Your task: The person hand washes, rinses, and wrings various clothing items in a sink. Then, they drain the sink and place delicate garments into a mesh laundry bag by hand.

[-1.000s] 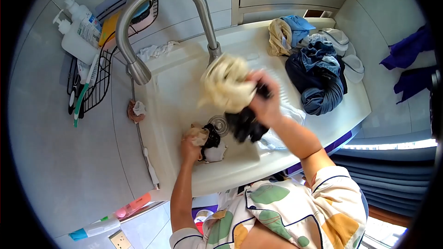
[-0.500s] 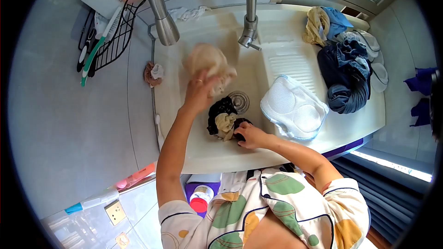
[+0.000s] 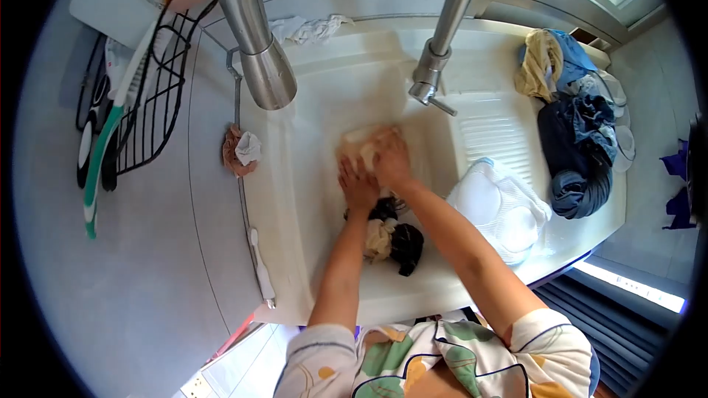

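A wet beige cloth garment [image 3: 357,140] lies bunched on the floor of the cream sink [image 3: 310,250], partly hidden under both hands. My left hand [image 3: 359,184] presses on its near left side, fingers stretched out and apart. My right hand [image 3: 391,158] is on its right side, with the fingers bent down onto the fabric. Close below the wrists sits a small pile of wet clothes: a black piece [image 3: 406,246] and a pale yellow piece [image 3: 378,239]. The drain is mostly hidden behind my right wrist and the black fabric.
A steel faucet [image 3: 267,77] and a lever tap [image 3: 434,77] overhang the sink. A white mesh wash bag [image 3: 501,206] rests on the ribbed washboard side [image 3: 495,140]. Dark blue clothes [image 3: 579,155] lie at right. A wire rack [image 3: 158,110] holding brushes hangs at left.
My left hand has lowered the beige garment onto the sink floor. My right hand has left the dark pile and moved up onto the garment. The view has shifted closer.
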`<state>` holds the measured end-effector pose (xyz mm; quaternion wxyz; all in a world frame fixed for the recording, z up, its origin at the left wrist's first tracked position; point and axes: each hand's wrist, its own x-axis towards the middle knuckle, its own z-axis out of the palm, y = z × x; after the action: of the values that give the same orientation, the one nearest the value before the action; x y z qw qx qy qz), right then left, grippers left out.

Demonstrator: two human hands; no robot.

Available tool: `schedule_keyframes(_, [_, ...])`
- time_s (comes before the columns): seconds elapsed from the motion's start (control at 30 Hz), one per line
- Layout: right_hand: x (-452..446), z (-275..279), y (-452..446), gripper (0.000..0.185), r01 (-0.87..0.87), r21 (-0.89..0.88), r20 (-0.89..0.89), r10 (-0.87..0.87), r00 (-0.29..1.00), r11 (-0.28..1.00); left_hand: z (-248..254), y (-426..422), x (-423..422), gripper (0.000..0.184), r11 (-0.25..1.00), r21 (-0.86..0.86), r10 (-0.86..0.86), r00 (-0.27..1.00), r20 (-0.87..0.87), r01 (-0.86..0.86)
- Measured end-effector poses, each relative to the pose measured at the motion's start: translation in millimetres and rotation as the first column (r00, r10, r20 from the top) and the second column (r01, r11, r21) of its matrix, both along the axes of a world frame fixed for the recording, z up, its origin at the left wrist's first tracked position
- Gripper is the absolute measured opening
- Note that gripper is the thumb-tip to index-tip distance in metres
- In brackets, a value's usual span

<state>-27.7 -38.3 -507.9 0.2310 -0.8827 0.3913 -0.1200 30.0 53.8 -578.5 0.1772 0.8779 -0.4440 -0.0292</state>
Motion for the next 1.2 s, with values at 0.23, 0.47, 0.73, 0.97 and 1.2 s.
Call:
schedule_keyframes(0.23, [19.0, -42.2, 32.3, 0.040, -0.018, -0.198, 0.096, 0.037, 0.995, 0.980, 19.0, 40.7, 1.2, 0.048, 0.985, 0.030, 0.175, 0.966, -0.189, -0.172])
schedule_keyframes(0.47, [64.7, -61.5, -60.5, 0.055, -0.306, -0.078, 0.145, 0.314, 0.938, 0.949, 9.4, 38.0, 9.5, 0.047, 0.994, -0.030, 0.098, 0.988, -0.120, -0.103])
schedule_keyframes(0.73, [-0.9, -69.8, 36.0, 0.033, 0.298, 0.468, 0.427, -0.508, 0.748, 0.832, 9.4, 8.8, 43.8, 0.033, 0.900, 0.110, 0.256, 0.306, -0.917, -0.421])
schedule_keyframes(0.97, [-24.7, -50.4, -4.1, 0.022, 0.011, 0.999, -0.032, -0.924, 0.381, -0.030, 198.8, -30.5, 4.6, 0.021, 0.989, -0.146, -0.114, 0.723, -0.681, 0.019])
schedule_keyframes(1.2, [-6.2, 19.6, -14.1, 0.051, -0.690, 0.698, 0.348, -0.752, 0.559, -0.190, 314.5, 8.4, 26.1, 0.029, 0.901, -0.421, -0.402, 0.165, -0.901, -0.107])
